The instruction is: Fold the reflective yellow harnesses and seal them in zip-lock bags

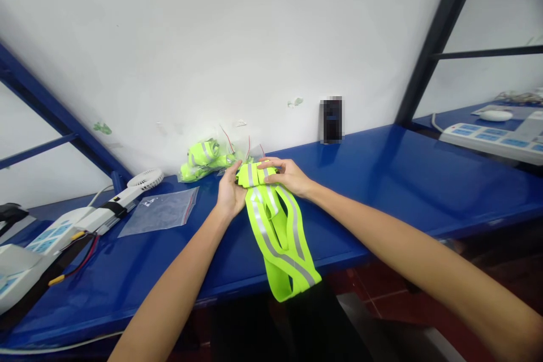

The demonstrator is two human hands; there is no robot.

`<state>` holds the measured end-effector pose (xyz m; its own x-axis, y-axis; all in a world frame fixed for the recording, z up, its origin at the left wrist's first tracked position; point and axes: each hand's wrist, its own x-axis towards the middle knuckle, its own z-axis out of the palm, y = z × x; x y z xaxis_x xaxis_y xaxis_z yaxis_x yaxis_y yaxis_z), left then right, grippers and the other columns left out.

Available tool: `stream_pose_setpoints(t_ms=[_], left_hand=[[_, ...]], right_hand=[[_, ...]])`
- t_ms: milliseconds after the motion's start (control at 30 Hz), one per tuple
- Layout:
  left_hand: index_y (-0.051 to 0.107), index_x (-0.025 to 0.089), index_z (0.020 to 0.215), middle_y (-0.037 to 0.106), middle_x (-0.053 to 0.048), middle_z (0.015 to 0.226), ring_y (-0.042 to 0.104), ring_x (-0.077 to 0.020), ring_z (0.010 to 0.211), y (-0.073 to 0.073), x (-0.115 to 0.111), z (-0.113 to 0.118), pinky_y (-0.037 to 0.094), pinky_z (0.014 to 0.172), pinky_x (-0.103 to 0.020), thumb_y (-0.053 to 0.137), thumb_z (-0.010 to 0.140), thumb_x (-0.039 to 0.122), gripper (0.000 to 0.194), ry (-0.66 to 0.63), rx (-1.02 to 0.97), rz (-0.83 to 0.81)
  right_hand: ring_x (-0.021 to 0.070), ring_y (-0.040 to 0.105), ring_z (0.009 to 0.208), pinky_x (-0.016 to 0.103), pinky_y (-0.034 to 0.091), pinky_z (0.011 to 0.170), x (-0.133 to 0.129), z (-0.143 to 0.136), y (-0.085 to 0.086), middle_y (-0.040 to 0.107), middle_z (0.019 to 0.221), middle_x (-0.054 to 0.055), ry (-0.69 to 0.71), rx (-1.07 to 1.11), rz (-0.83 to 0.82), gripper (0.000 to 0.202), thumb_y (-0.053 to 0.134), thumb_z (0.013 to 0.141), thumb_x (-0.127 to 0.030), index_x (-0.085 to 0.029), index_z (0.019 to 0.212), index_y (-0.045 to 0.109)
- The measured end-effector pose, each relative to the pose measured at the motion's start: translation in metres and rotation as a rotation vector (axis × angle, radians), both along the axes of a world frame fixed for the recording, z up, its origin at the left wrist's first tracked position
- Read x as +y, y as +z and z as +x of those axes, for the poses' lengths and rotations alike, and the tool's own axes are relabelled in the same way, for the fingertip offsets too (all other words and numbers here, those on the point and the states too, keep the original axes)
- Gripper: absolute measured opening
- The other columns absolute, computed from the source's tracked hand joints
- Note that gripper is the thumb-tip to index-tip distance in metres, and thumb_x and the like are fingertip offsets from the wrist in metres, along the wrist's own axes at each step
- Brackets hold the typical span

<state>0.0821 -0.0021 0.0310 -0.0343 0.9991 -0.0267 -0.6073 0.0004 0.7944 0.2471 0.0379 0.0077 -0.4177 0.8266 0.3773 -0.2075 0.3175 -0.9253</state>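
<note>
A neon-yellow reflective strap [292, 232] with silver stripes is between my two hands at the middle of the blue table. Its far end is bundled into folds, while loose loops hang down over the front edge. My left hand [231, 192] is closed on the left side of the bundle, thumb along its edge. From the right, my right hand [291, 176] pinches the bundle with thumb and fingers. Just beyond my hands, clear bags with rolled neon-yellow straps [203, 155] lie against the wall. An empty clear zip bag [161, 210] is flat to the left.
On the left are a white handheld fan [145, 179], white power strips [55, 237] and a cable with yellow connectors [80, 260]. A dark phone-like object [331, 120], partly pixelated, leans on the wall. Another power strip [496, 141] lies far right, past a dark metal post [432, 51].
</note>
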Motion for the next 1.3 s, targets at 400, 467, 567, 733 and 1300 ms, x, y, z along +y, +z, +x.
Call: stream_pose_setpoints(t_ms=[400, 467, 567, 733, 1300], left_hand=[[0.065, 0.012, 0.112, 0.075, -0.013, 0.099, 0.07, -0.0318, 0.097, -0.018, 0.006, -0.004, 0.056, 0.091, -0.046, 0.079, 0.067, 0.018, 0.047, -0.132, 0.295, 0.042], [0.065, 0.012, 0.112, 0.075, -0.013, 0.101, 0.07, -0.0316, 0.099, -0.018, 0.008, -0.005, 0.055, 0.092, -0.046, 0.079, 0.067, 0.018, 0.047, -0.097, 0.286, 0.064], [0.065, 0.012, 0.111, 0.075, -0.013, 0.102, 0.07, -0.0308, 0.101, -0.018, 0.012, -0.008, 0.054, 0.094, -0.045, 0.079, 0.067, 0.018, 0.047, -0.043, 0.256, 0.099], [0.065, 0.01, 0.108, 0.075, -0.013, 0.098, 0.07, -0.0305, 0.101, -0.017, 0.017, -0.016, 0.053, 0.095, -0.045, 0.079, 0.067, 0.021, 0.045, 0.049, 0.206, 0.119], [0.064, 0.014, 0.11, 0.074, -0.012, 0.104, 0.067, -0.0312, 0.106, -0.014, 0.01, -0.015, 0.051, 0.097, -0.044, 0.082, 0.066, 0.026, 0.049, -0.048, 0.234, 0.213]], right_hand=[[0.0251, 0.056, 0.118, 0.041, 0.044, 0.102, -0.002, 0.008, 0.006, 0.052, 0.136, 0.01, 0.028, -0.103, 0.149, 0.079, 0.074, 0.067, -0.018, -0.022, 0.14, 0.044], [0.0263, 0.05, 0.126, 0.043, 0.04, 0.106, 0.001, 0.01, 0.006, 0.047, 0.141, 0.011, -0.004, -0.101, 0.103, 0.088, 0.075, 0.068, -0.021, -0.025, 0.146, 0.035], [0.0249, 0.056, 0.118, 0.042, 0.044, 0.101, 0.006, 0.012, 0.006, 0.055, 0.133, 0.008, -0.066, -0.042, -0.082, 0.074, 0.066, 0.074, -0.024, -0.03, 0.143, 0.04], [0.0192, 0.068, 0.089, 0.036, 0.054, 0.086, 0.01, 0.013, 0.007, 0.071, 0.104, 0.005, 0.144, 0.097, -0.377, 0.054, 0.06, 0.074, -0.016, -0.023, 0.128, 0.056], [0.0127, 0.063, 0.06, 0.024, 0.051, 0.057, 0.004, 0.003, 0.0, 0.072, 0.073, 0.001, -0.026, -0.018, -0.271, 0.047, 0.081, 0.07, -0.021, -0.013, 0.113, 0.064]])
